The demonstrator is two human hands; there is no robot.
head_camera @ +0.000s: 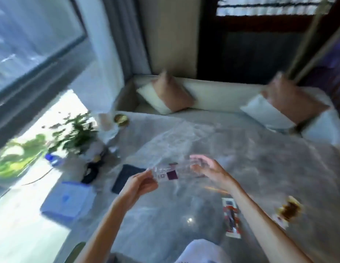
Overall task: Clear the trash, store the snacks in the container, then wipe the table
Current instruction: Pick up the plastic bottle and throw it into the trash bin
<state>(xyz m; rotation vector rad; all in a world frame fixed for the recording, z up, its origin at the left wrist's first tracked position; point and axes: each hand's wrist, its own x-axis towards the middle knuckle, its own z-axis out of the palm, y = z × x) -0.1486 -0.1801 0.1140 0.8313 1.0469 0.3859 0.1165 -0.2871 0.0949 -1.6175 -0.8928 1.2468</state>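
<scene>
Package [171, 173] of clear, purple-labelled plastic above the marble table [260, 168]. Left hand [140, 184] pinches one end; right hand [209, 170] grips the other.

Clear purple-labelled plastic bottle [169, 172], horizontal above grey table [260, 158]; red-white snack packet [231, 217] flat on it.

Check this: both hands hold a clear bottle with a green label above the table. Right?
The label is purple, not green, as the head view shows; the left hand and right hand do hold the clear bottle above the table.
</scene>
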